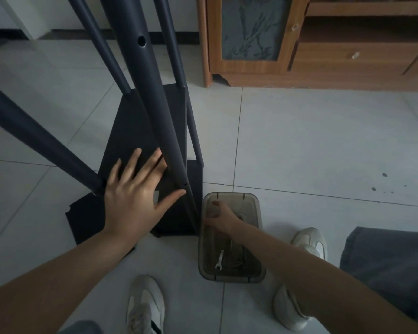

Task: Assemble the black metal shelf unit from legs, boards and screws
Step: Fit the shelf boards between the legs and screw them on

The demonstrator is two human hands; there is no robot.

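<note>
1. Head view: the left hand lies with straight, spread fingers flat on the black board of the shelf unit; it holds nothing.
2. Just right of that hand's fingertips a dark leg rises toward the camera, with a screw hole in its upper part and another small hole near the thumb tip. A second leg meets the board's corner just left of the hand's knuckles; two more legs stand at the board's far corners.
3. The right hand reaches into a translucent plastic box that stands on the tiled floor just right of the board's near corner. Its fingers are curled downward inside the box; whether they pinch anything cannot be told.
4. Nearer the person than that hand, in the same box, lies a small wrench beside some dark small parts too blurred to identify.
5. Beyond both hands, a wooden cabinet stands against the wall.
</note>
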